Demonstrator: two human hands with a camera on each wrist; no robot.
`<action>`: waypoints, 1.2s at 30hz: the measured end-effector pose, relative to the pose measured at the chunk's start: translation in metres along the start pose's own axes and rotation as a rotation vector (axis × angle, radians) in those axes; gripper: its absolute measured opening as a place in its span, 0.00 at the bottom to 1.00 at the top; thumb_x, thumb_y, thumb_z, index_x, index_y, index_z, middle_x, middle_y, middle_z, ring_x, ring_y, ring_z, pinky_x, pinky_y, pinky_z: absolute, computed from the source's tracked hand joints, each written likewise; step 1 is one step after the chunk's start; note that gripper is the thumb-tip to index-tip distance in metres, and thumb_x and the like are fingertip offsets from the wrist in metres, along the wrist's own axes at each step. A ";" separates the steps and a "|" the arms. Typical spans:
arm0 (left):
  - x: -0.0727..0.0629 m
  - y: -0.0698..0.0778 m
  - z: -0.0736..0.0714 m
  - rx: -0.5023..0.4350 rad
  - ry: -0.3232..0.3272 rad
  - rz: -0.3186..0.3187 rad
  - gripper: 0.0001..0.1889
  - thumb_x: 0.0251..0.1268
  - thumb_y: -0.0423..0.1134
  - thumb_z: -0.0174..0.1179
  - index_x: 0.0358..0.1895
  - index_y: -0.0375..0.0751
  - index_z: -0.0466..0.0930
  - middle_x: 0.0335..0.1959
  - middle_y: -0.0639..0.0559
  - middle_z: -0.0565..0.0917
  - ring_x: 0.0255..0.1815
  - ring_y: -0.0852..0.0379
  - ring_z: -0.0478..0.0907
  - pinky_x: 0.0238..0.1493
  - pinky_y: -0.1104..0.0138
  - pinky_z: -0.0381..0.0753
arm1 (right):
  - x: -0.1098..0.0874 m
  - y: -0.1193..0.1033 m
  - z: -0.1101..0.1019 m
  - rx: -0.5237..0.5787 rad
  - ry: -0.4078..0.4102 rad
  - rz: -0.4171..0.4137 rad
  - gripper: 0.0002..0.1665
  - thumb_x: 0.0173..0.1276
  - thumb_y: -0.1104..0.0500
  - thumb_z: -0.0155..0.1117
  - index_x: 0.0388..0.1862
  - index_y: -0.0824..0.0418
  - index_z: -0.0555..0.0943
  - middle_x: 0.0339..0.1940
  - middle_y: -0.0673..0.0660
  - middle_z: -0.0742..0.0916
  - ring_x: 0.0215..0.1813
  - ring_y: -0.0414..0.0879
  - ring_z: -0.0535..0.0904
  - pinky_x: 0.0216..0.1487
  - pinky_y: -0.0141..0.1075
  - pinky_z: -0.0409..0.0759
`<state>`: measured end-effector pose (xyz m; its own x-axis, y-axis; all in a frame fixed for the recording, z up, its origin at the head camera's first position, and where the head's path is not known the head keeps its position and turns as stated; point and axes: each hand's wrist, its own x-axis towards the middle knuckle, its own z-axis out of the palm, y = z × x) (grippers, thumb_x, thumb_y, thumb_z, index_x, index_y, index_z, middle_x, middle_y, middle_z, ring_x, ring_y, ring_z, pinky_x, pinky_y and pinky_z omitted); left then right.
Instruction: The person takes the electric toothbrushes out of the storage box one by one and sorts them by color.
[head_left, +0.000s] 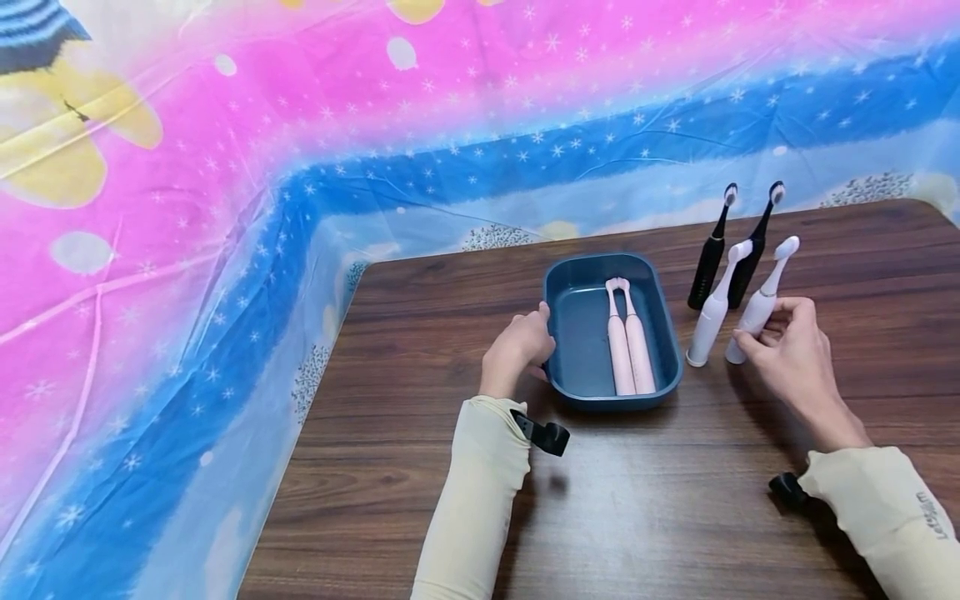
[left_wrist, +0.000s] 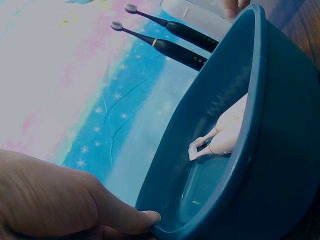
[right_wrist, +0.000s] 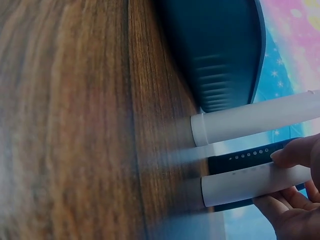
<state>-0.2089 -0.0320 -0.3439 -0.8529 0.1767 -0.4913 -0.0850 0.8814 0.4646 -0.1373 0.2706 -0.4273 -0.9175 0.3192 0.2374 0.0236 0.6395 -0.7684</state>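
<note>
Two pink electric toothbrushes (head_left: 628, 354) lie side by side in a dark blue basin (head_left: 577, 333). At the basin's left rim, my left hand (head_left: 519, 343) grips the edge, its thumb on the rim in the left wrist view. My right hand (head_left: 797, 358) pinches a white electric toothbrush (head_left: 752, 315) by its handle, thumb on one side and fingers on the other. A second white toothbrush (head_left: 708, 325) stands upright between that one and the basin. Behind them stand two black electric toothbrushes (head_left: 707, 271), partly hidden by the white ones.
The wooden table (head_left: 390, 375) has its back edge against a pink and blue patterned cloth (head_left: 420, 175). Black wrist straps (head_left: 551, 437) sit over both cream sleeves. The standing toothbrushes are close together, right of the basin.
</note>
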 end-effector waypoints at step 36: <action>0.005 0.001 0.001 0.037 -0.006 0.004 0.35 0.75 0.33 0.43 0.78 0.49 0.36 0.78 0.42 0.49 0.36 0.44 0.86 0.41 0.59 0.86 | -0.027 -0.005 -0.029 0.069 0.026 0.023 0.31 0.62 0.54 0.68 0.58 0.62 0.66 0.45 0.41 0.75 0.44 0.17 0.69 0.44 0.08 0.70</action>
<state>-0.2127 -0.0304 -0.3463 -0.8503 0.1827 -0.4937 -0.0621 0.8965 0.4387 -0.1013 0.2790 -0.4121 -0.9064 0.3519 0.2338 0.0163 0.5820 -0.8130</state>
